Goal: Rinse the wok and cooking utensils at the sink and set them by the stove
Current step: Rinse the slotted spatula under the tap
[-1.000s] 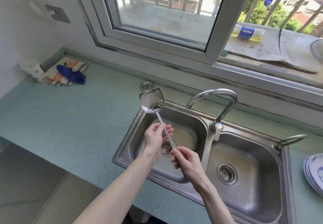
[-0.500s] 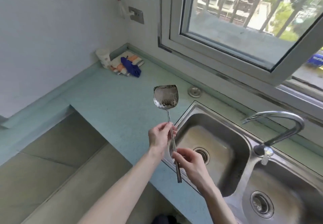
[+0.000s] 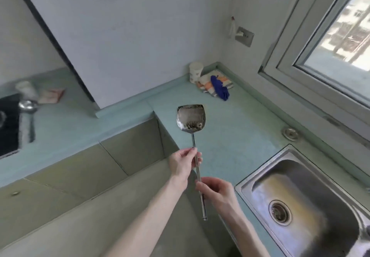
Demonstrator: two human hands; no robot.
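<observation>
Hands share the metal spatula [image 3: 191, 119], blade upward: left hand [image 3: 183, 163] pinches the upper handle, right hand [image 3: 217, 193] curls around it lower, left of the sink [image 3: 243, 186].

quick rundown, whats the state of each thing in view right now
long-handled steel spatula: held upright over the counter, blade up, dark residue on the blade
left hand: pinches the handle's upper part
right hand: grips the handle lower down
stainless steel sink basin: no dishes in the visible part, drain uncovered
steel ladle: lying by the black stove
white paper cup: upright in the corner
blue cloth: crumpled on a striped towel
</observation>
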